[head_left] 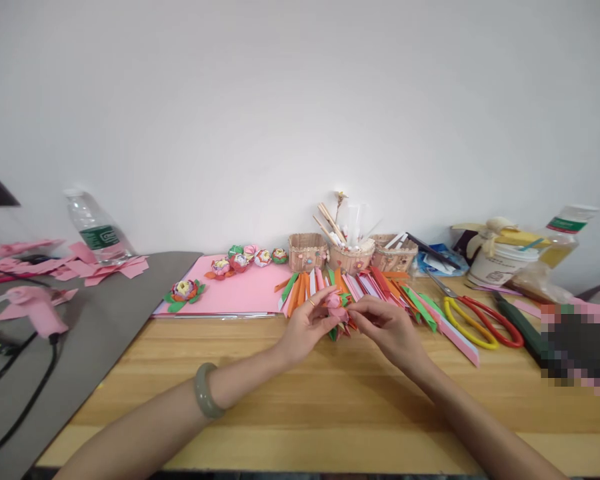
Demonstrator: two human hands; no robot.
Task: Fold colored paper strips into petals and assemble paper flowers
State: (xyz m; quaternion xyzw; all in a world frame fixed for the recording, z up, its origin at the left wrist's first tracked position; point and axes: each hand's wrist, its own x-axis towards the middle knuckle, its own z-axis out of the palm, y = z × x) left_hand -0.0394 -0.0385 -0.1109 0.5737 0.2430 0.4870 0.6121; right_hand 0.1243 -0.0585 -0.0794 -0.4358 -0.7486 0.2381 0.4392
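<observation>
Near the middle of the view I hold a small pink paper flower (335, 304) above the wooden table. My left hand (307, 325) is closed on it from the left, thumb and fingers around its side. From the right, my right hand (386, 328) pinches at the flower's edge; its fingertips touch the paper there. Right behind the hands lies a fanned pile of folded paper strips (300, 293) in orange, red, green, pink and white. My hands partly hide the pile and the lower part of the flower.
Finished paper flowers (184, 291) sit on pink sheets (250, 293) at the left. Woven baskets (307, 252) with sticks stand behind. Scissors (480, 323), a paper cup (500, 267) and a bottle (565, 233) are at right. A pink glue gun (35, 310) and another bottle (96, 227) lie left.
</observation>
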